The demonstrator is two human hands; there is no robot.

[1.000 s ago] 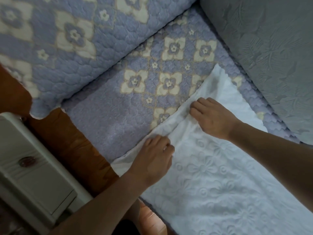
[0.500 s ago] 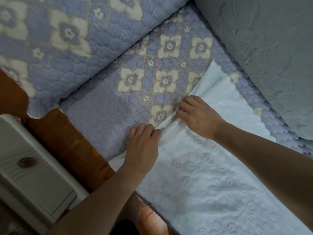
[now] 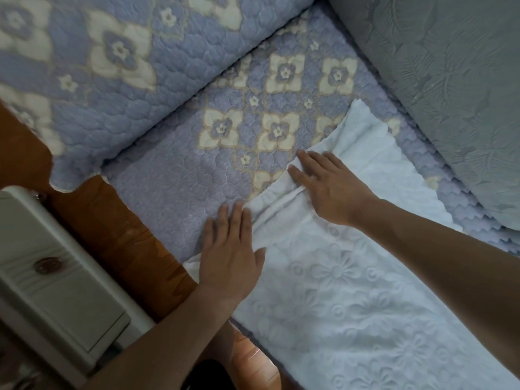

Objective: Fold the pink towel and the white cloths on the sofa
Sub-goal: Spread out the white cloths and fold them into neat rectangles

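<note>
One white cloth [image 3: 351, 291] lies on the sofa [image 3: 174, 175], its far edge bunched, not yet folded. Both hands, left hand [image 3: 230, 254] and right hand [image 3: 326, 184], press it flat with fingers straight, gripping nothing (no pink towel in sight).

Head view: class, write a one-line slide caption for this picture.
Left hand and right hand press flat on a white embossed cloth spread over the sofa's purple floral cover.

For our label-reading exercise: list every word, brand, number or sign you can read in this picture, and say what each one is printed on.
None: no readable text anywhere.
White cloth: embossed flowers only, no lettering.
Sofa cover: quilted flower pattern, no words.
Grey cushion: leaf texture, no label.
Drawer: a knob, no writing.
</note>
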